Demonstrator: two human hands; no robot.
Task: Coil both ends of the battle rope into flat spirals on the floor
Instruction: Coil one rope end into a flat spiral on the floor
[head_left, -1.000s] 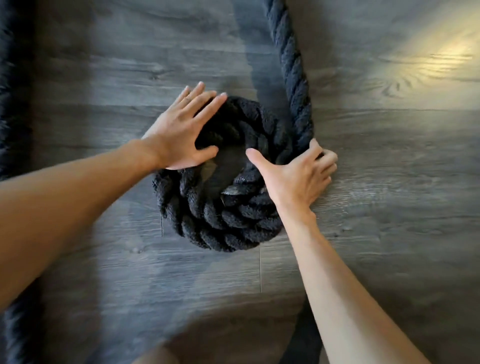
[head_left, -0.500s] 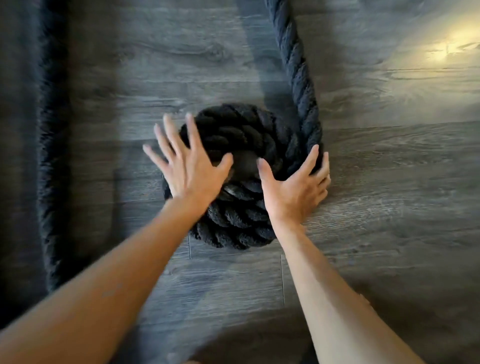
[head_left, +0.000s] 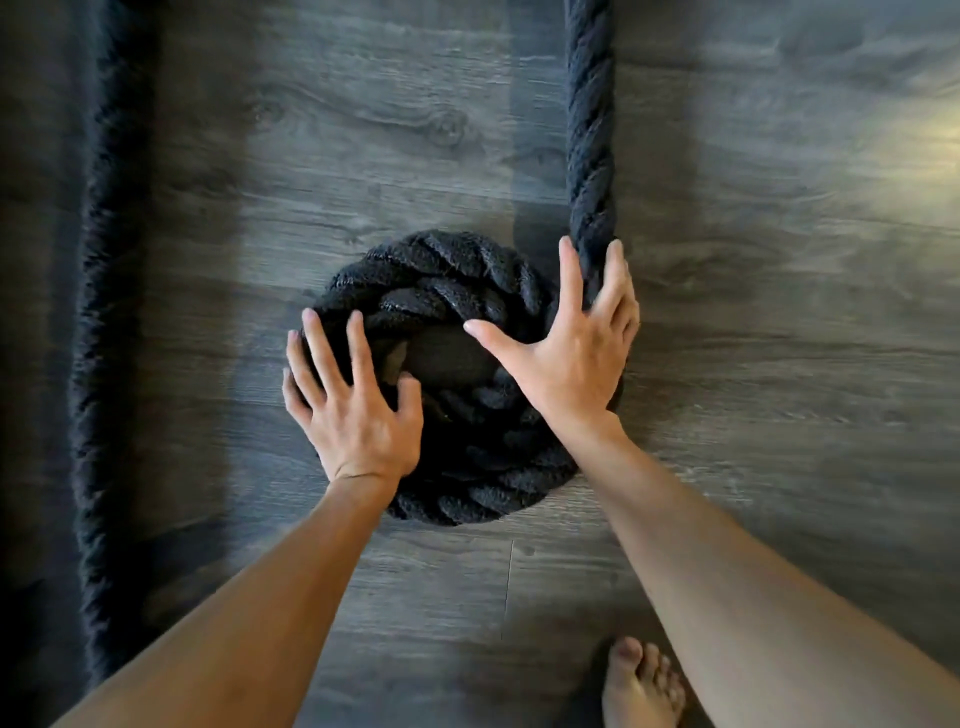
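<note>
Since half a second ago, the left hand (head_left: 358, 415) has slid down onto the lower left edge of the thick black braided rope coil (head_left: 457, 379), fingers spread flat, gripping nothing. At frame centre the right hand (head_left: 576, 358) lies splayed over the coil's right side, fingers straddling the straight rope length (head_left: 589, 130) rising to the top edge. Another rope length (head_left: 106, 322) runs down the left side of the grey wood-plank floor (head_left: 779, 322). One bare foot (head_left: 641, 686) shows at lower right.
</note>
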